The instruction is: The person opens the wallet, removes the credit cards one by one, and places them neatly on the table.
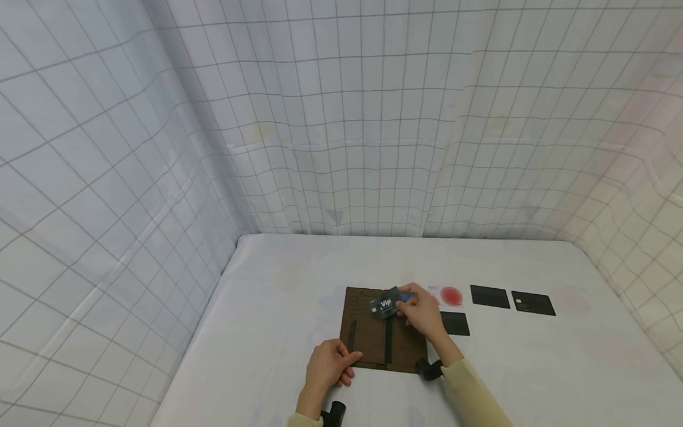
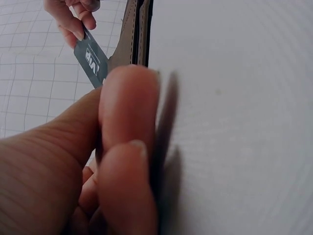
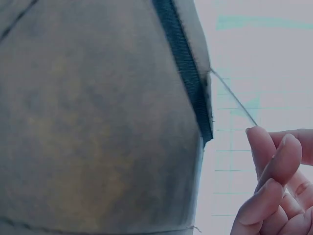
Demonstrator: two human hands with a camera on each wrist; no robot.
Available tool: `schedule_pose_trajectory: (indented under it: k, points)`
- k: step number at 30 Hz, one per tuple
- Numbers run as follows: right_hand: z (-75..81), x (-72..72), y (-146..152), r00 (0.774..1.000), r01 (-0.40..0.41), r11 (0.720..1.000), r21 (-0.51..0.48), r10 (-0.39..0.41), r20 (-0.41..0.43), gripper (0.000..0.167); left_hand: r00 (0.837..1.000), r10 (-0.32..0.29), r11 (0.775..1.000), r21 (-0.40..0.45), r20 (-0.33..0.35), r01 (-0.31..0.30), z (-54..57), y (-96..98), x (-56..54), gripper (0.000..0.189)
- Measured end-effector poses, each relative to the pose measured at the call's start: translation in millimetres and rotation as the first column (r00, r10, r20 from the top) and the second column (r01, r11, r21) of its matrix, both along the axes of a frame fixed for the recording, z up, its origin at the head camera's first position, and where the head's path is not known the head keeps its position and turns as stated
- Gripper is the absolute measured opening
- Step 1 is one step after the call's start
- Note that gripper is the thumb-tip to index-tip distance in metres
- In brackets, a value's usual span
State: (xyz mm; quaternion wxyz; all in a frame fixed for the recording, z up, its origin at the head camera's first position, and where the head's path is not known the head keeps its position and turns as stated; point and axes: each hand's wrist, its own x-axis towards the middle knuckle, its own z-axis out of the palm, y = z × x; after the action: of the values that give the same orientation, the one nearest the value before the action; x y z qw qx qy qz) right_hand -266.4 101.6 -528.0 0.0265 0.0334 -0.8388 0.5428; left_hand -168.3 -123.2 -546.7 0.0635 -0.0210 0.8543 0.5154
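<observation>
A brown leather wallet (image 1: 368,341) lies opened flat on the white table, with dark straps and card slots on its inner face. My right hand (image 1: 421,311) pinches a dark card marked "Vip" (image 1: 383,303) above the wallet's upper part. In the right wrist view the card shows edge-on as a thin line, one end at the wallet's edge. A blue patch (image 1: 407,295) shows beside my right fingers; its kind is unclear. My left hand (image 1: 328,363) grips the wallet's lower left corner between thumb and fingers; in the left wrist view its fingers (image 2: 128,112) hide that corner.
Right of the wallet lie a white card with a red circle (image 1: 451,296), and black cards: one close by (image 1: 455,324), one farther back (image 1: 490,296) and one with a chip (image 1: 533,303). White gridded curtains (image 1: 341,118) stand behind and beside the table (image 1: 251,308).
</observation>
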Motion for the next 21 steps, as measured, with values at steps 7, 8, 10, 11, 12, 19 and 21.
schedule_pose_trajectory:
  k: [7,8,10,11,12,19,21]
  points:
    - [7.1,3.4,6.6,1.0,0.023,0.998,-0.054,-0.022,0.017,0.027,1.0,-0.003,1.0,0.001,0.0,0.003,0.1,-0.8,-0.2,0.031]
    - [7.4,3.8,8.4,0.999,0.027,0.997,-0.065,-0.026,0.023,0.027,1.0,-0.002,1.0,0.0,0.0,0.002,0.0,-0.9,-0.2,0.031]
    - [7.8,4.9,12.7,0.999,0.037,0.995,-0.096,-0.034,0.034,0.028,1.0,-0.002,1.0,0.001,-0.003,0.002,-0.2,-0.9,-0.3,0.031]
    - [7.5,5.4,15.2,0.998,0.048,0.993,-0.11,-0.043,0.043,0.028,1.0,-0.002,1.0,0.002,-0.002,0.002,-0.1,-0.9,-0.3,0.031]
    - [7.6,6.4,17.9,0.997,0.059,0.989,-0.133,-0.052,0.052,0.028,1.0,-0.001,1.0,0.001,-0.001,0.001,0.1,-0.8,-0.3,0.031]
    - [11.4,16.3,40.1,0.983,0.166,0.942,-0.293,-0.134,0.127,0.029,1.0,0.004,1.0,0.003,0.005,-0.004,-0.4,-0.4,-0.5,0.031]
    - [14.6,19.6,47.9,0.979,0.192,0.931,-0.311,-0.159,0.129,0.03,1.0,0.003,1.0,0.003,0.002,-0.003,-0.4,-0.6,-0.3,0.031]
